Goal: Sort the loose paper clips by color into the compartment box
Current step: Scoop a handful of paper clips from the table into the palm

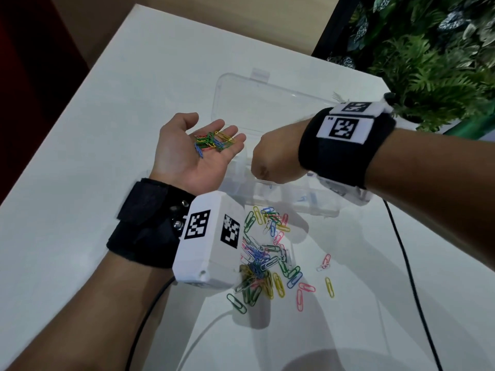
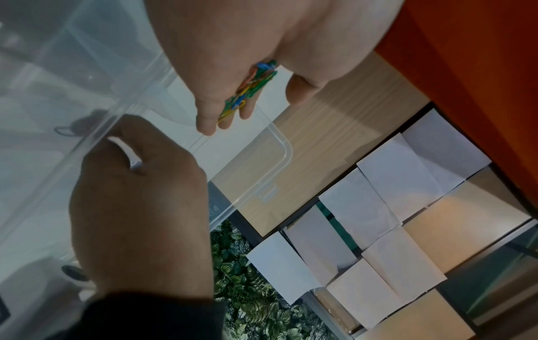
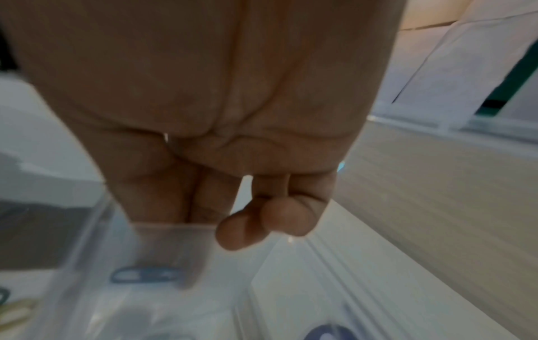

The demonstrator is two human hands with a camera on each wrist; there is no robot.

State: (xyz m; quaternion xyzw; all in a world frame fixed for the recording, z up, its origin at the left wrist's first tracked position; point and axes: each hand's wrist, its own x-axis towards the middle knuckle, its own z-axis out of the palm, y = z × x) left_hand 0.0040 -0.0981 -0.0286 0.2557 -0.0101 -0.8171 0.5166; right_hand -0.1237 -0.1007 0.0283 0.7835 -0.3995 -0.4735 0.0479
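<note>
Nearest you, the loose paper clips point(image 1: 270, 261) lie heaped on the white worktop point(image 1: 80, 183); your left wrist unit point(image 1: 209, 242) covers the heap's left edge. Beyond it, your left hand point(image 1: 187, 151) is held palm up, fingers relaxed and nearly straight, with a small mixed bunch of clips point(image 1: 211, 141) resting on the palm and finger bases. Your right hand point(image 1: 273, 159) hangs over the clear compartment box point(image 1: 281, 199), fingers curled downward. In the right wrist view the thumb and forefinger tips drop behind a box divider, so I cannot tell whether they pinch anything. That view is blurred; a few blue clips point(image 3: 145, 275) show in the compartments. The box's open lid point(image 1: 257, 103) lies farthest back.
</note>
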